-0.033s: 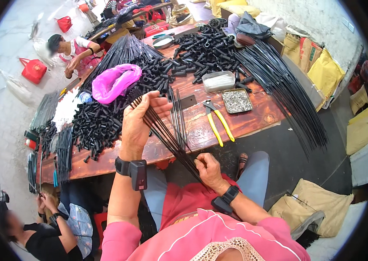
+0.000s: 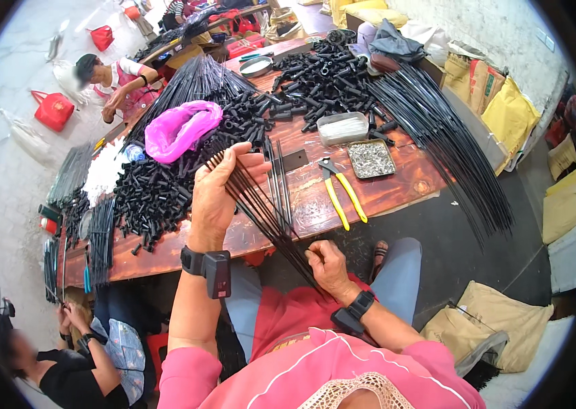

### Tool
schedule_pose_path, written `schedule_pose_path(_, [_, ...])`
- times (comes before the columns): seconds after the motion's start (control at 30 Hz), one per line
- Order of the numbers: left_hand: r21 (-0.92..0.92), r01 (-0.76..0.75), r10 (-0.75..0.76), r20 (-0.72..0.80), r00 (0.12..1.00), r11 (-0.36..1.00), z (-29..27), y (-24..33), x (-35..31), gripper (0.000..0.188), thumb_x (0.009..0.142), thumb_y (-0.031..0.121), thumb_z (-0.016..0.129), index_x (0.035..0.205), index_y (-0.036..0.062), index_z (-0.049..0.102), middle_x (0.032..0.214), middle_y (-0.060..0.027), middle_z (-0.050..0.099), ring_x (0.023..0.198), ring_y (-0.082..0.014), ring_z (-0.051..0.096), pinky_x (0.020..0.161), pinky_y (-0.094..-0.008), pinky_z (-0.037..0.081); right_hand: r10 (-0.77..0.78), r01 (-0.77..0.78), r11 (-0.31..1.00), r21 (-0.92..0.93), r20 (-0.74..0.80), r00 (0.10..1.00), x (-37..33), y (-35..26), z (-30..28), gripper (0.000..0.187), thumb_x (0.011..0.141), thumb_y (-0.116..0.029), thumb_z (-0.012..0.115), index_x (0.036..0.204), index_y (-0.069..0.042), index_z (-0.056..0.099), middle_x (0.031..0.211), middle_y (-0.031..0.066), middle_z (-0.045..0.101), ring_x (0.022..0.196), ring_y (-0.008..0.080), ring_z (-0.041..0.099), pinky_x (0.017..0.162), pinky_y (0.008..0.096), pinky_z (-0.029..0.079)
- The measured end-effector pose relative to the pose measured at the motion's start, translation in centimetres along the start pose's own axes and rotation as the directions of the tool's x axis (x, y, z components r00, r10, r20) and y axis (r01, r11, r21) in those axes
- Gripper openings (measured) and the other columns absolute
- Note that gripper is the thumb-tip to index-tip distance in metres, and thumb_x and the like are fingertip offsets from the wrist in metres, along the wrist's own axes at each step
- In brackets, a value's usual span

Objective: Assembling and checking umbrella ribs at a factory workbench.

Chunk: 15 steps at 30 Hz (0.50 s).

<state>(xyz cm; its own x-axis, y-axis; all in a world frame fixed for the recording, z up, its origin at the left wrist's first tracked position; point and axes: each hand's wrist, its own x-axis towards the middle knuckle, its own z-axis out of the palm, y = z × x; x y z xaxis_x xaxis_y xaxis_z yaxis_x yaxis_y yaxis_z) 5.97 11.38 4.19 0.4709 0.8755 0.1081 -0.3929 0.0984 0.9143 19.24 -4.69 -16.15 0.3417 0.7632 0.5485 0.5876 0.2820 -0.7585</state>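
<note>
Black rods [image 2: 267,228] clamped in left hand [image 2: 214,194], lower ends indistinct; right hand [image 2: 331,268] curled, grip unclear

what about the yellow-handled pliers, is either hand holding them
No, the yellow-handled pliers lie on the table, apart from the left hand and right hand.

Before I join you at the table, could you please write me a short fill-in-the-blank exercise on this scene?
1. The rods between the left hand and the right hand are coloured ____.
2. The pliers on the table have ____ handles.
3. In the picture, the pink bag is to the ____ of the pliers.
Missing words: black; yellow; left.
</note>
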Motion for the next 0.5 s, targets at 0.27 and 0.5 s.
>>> schedule_pose_path(0.27, [0.025, -0.015, 0.012, 0.130, 0.991, 1.000, 1.4, 0.2, -1.1, 0.034, 0.102, 0.023, 0.046, 0.118, -0.0039, 0.058, 0.099, -0.0159, 0.069, 0.092, -0.0287, 0.069, 0.083, -0.0403, 0.057, 0.140, -0.152, 0.984, 0.090, 0.135, 0.981, -0.8, 0.4, -0.2, 0.013, 0.083, -0.007, 0.066, 0.090, -0.002, 0.057, 0.081, 0.0189, 0.064, 0.076, 0.0389, 0.063, 0.065, 0.0447, 0.050])
schedule_pose_path(0.5, [0.098, -0.075, 0.060, 0.145, 0.988, 0.992, 1.9, 0.1, -1.1, 0.032, 0.102, 0.021, 0.046, 0.118, -0.0042, 0.058, 0.092, -0.0119, 0.068, 0.088, -0.0259, 0.070, 0.080, -0.0378, 0.058, 0.191, -0.226, 0.966, 0.122, 0.250, 0.949, 0.5, -0.3, -1.6, 0.011, 0.083, -0.008, 0.066, 0.089, -0.001, 0.060, 0.080, 0.0203, 0.065, 0.077, 0.0383, 0.065, 0.066, 0.0433, 0.051])
